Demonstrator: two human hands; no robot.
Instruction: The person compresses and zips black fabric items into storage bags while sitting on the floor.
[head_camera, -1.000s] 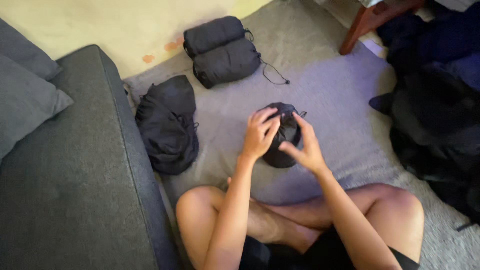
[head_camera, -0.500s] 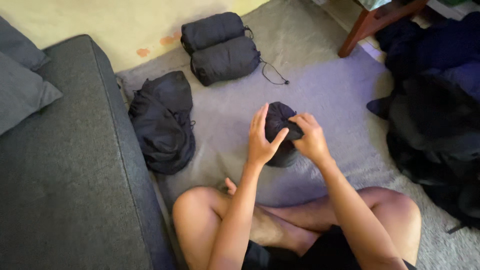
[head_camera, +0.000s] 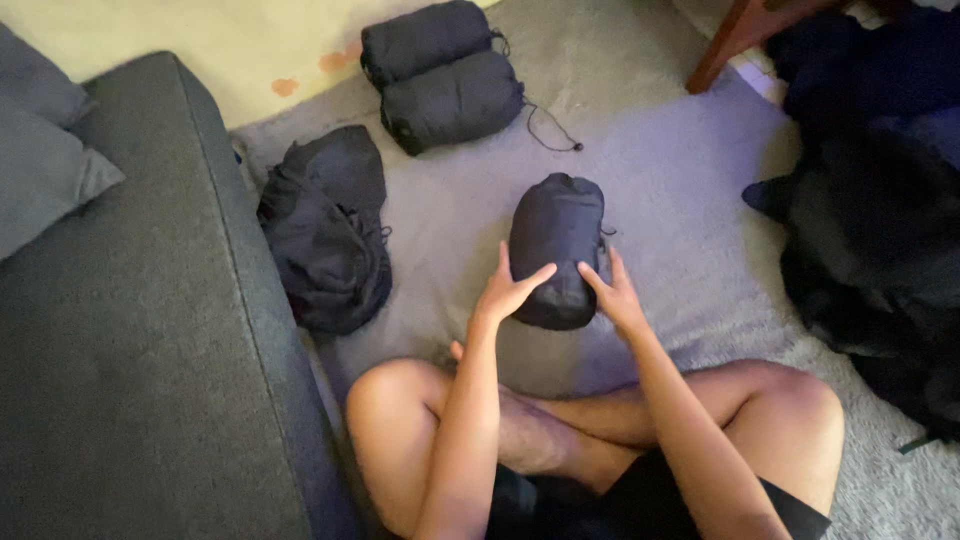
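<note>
Sofa: I see a dark grey fabric sofa (head_camera: 150, 330) along the whole nine o'clock side of my view, with a grey cushion (head_camera: 45, 175) near its ten o'clock corner.
Rug: a pale grey pile rug (head_camera: 680, 190) spreads over the floor from the centre out to three o'clock.
Dark heap: a pile of black and navy clothing (head_camera: 880, 230) lies at three o'clock, well apart from my hands.
Loose jacket: a crumpled black fabric jacket (head_camera: 325, 230) lies at ten o'clock from the centre, just beside the sofa edge.
Packed pair: two black stuffed cylindrical fabric rolls (head_camera: 440, 70) lie side by side and touching at twelve o'clock, a thin cord trailing from the nearer one.
Held bundle: a black stuffed fabric sack (head_camera: 555, 240) lies lengthwise on the rug at the centre, just ahead of my crossed legs.
Left hand: my left hand (head_camera: 510, 290) rests on the sack's seven o'clock side, grip spread, fingers flat against the fabric.
Right hand: my right hand (head_camera: 615, 295) presses the sack's five o'clock side, grip spread, fingertips touching it.
Chair leg: a reddish wooden leg (head_camera: 740, 40) slants at one o'clock.
</note>
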